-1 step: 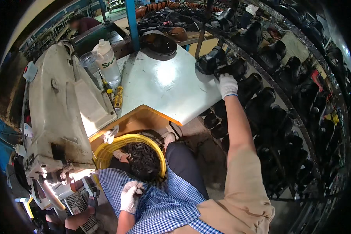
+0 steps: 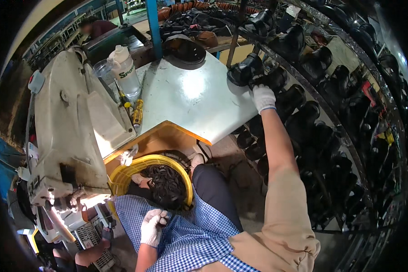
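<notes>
Stretched out to the right, my right hand in a white knit glove has its fingers closed on a black shoe at the edge of the rack. Its fingertips are partly lost against the dark material. Another black shoe sits just left of it on the table's right corner. My left hand, gloved too, rests over my blue checked apron. Its fingers are curled in a pinch; something small and dark may be at the tips, but I cannot make it out.
A pale sewing machine stands at left. A white bottle and yellow-handled screwdrivers lie beside it on the white table. A yellow basket of dark pieces sits below. The rack of black shoes fills the right.
</notes>
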The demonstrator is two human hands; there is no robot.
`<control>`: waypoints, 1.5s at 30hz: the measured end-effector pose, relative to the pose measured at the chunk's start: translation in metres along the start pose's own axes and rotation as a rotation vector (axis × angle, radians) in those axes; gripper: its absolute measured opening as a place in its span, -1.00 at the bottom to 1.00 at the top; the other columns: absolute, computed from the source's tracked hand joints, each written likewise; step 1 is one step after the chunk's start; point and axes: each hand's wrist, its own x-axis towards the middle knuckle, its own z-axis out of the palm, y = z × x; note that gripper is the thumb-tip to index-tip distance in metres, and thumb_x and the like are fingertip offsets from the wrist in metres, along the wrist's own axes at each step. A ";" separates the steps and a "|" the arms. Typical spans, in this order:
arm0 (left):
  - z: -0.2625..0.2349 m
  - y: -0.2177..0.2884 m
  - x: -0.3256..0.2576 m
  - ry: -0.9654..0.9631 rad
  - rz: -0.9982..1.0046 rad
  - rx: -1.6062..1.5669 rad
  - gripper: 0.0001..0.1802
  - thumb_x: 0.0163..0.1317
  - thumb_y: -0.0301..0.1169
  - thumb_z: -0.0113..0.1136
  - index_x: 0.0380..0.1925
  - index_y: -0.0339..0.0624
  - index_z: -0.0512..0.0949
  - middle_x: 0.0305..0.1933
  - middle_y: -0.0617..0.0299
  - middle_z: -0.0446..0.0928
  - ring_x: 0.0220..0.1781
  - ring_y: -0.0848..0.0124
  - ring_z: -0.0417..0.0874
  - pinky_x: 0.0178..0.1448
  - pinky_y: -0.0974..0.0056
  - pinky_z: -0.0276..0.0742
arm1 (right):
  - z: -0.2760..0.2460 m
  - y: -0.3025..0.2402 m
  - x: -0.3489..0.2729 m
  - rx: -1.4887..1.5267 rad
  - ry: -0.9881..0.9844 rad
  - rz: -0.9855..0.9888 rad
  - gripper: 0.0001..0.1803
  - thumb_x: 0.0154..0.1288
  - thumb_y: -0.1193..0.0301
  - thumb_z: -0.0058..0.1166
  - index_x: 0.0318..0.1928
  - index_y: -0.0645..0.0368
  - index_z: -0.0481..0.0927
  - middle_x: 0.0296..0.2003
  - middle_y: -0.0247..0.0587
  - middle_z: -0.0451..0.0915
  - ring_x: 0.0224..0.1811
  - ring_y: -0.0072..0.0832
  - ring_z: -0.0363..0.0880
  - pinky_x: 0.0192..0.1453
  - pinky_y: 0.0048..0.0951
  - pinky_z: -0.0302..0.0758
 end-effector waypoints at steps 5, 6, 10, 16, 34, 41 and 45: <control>0.015 0.003 -0.005 -0.085 -0.048 -0.054 -0.82 0.33 -0.56 0.16 -0.08 -0.27 0.55 -0.14 0.00 0.65 -0.35 0.37 0.63 0.02 0.21 0.65 | -0.060 -0.030 -0.041 0.018 0.119 -0.272 -0.72 0.18 0.19 0.19 -0.24 0.14 0.63 -0.26 -0.06 0.66 -0.16 -0.14 0.67 -0.07 -0.12 0.64; 0.019 0.005 -0.006 -0.097 -0.093 -0.115 -0.81 0.34 -0.52 0.20 -0.06 -0.24 0.55 -0.12 0.02 0.66 -0.35 0.38 0.63 0.00 0.15 0.65 | -0.085 -0.042 -0.066 0.115 0.221 -0.315 -0.73 0.17 0.19 0.20 -0.28 0.13 0.61 -0.30 -0.08 0.64 -0.19 -0.16 0.66 -0.11 -0.13 0.63; 0.042 0.008 -0.003 -0.210 -0.142 -0.247 -0.66 0.29 -0.31 0.36 0.02 -0.09 0.54 0.06 0.07 0.62 -0.15 0.31 0.63 0.04 0.12 0.59 | -0.190 -0.069 -0.206 0.546 0.625 -0.421 -0.69 -0.05 0.40 0.36 -0.24 0.22 0.64 -0.42 -0.09 0.59 -0.43 -0.15 0.58 -0.35 -0.22 0.57; 0.055 0.001 0.005 -0.092 -0.117 -0.664 -0.16 0.27 -0.13 0.37 0.46 -0.10 0.21 0.47 0.07 0.34 0.53 0.07 0.30 0.58 -0.10 0.23 | -0.193 -0.135 -0.342 2.006 0.187 0.216 -0.63 0.05 0.51 0.30 -0.07 0.33 0.65 -0.11 -0.05 0.70 -0.04 -0.31 0.69 0.10 -0.25 0.61; 0.019 0.102 -0.035 -0.472 0.009 0.029 0.05 -0.03 -0.46 0.57 0.48 -0.25 0.20 0.46 0.05 0.37 0.49 0.21 0.36 0.52 0.09 0.34 | -0.111 -0.202 -0.354 2.670 -0.841 0.046 0.01 -0.05 0.39 0.25 0.52 0.10 0.21 0.39 -0.09 0.40 0.43 -0.09 0.39 0.50 0.10 0.35; 0.045 0.137 0.010 -0.729 0.262 0.223 0.02 0.00 -0.38 0.59 0.45 -0.34 0.23 0.40 0.01 0.43 0.40 0.26 0.44 0.46 0.15 0.39 | -0.088 -0.193 -0.304 2.716 -0.562 0.030 -0.06 0.07 0.28 0.33 0.50 -0.03 0.25 0.41 -0.14 0.37 0.44 -0.10 0.34 0.43 0.22 0.37; 0.024 0.125 0.017 -0.706 0.262 0.061 0.13 -0.17 -0.42 0.64 0.45 -0.36 0.23 0.46 0.00 0.37 0.48 0.20 0.38 0.51 0.09 0.33 | -0.101 -0.191 -0.302 2.749 -0.508 -0.117 -0.03 -0.05 0.53 0.31 0.48 0.10 0.29 0.38 -0.02 0.40 0.42 -0.03 0.39 0.47 0.13 0.38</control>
